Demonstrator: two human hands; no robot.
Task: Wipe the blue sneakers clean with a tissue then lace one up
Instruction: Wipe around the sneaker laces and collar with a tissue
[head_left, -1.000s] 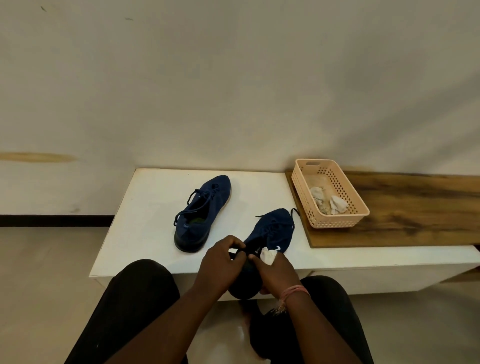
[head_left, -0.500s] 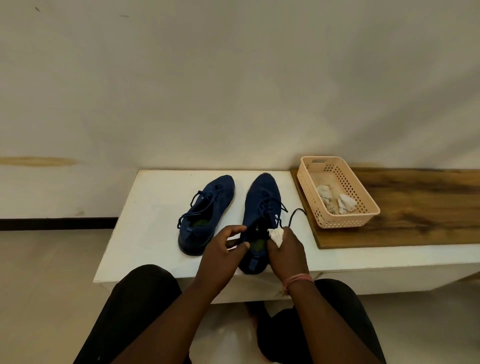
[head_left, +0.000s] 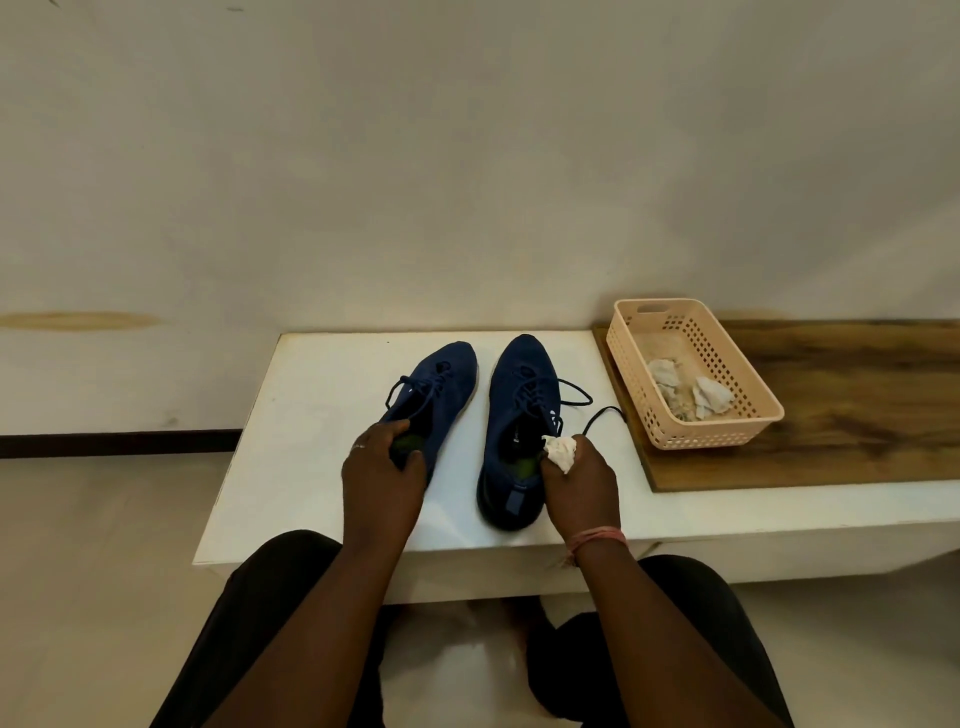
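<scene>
Left hand (head_left: 382, 475) has jumped across and now curls round the heel of the left sneaker (head_left: 431, 395); right hand (head_left: 579, 480) keeps the crumpled tissue (head_left: 561, 451) pinched beside the right sneaker (head_left: 519, 415), now set flat on the white table (head_left: 311, 415), peach basket (head_left: 691, 374) beyond

Two blue sneakers (head_left: 441, 384) (head_left: 519, 405), one held tissue (head_left: 561, 451), one peach plastic basket (head_left: 670, 415), two crumpled tissues in it (head_left: 665, 373) (head_left: 712, 397), one white table (head_left: 306, 431), one wooden board (head_left: 857, 415), two hands (head_left: 382, 475) (head_left: 582, 486)
</scene>
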